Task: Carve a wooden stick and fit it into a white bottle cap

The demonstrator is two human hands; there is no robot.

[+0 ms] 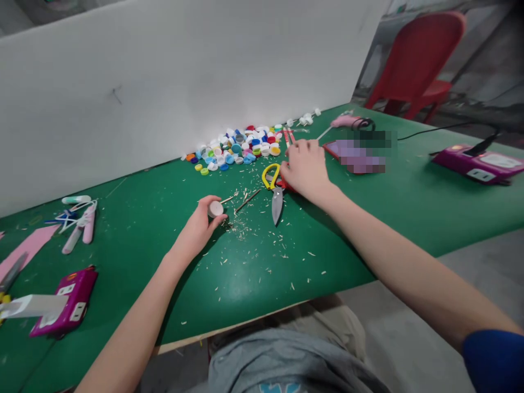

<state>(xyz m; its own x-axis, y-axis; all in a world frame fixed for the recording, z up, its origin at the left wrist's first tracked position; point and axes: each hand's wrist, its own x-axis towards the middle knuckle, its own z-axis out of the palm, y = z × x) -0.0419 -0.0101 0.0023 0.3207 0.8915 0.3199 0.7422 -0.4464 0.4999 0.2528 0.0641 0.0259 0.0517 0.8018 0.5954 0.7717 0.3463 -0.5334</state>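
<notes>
My left hand [198, 226] pinches a small white bottle cap [215, 209] between thumb and fingers, above the green table. A thin wooden stick [227, 200] juts out beside the cap. My right hand [305, 166] reaches over the table with bent fingers, its thumb set apart from them. Under its palm side lie scissors [277, 204] with a yellow handle loop showing; the red one is mostly covered. Its fingertips are close to the lower ends of two pink-and-pale sticks [289, 135]. A dark thin rod [248, 201] lies among wood shavings [241, 226] between my hands.
A pile of coloured bottle caps [235, 147] lies against the white panel [196, 71]. A pink glue gun [347, 121] and a partly blurred phone-like object [339, 150] are at right. Purple power strips [477, 162] sit at both sides; a red chair [421, 60] stands beyond.
</notes>
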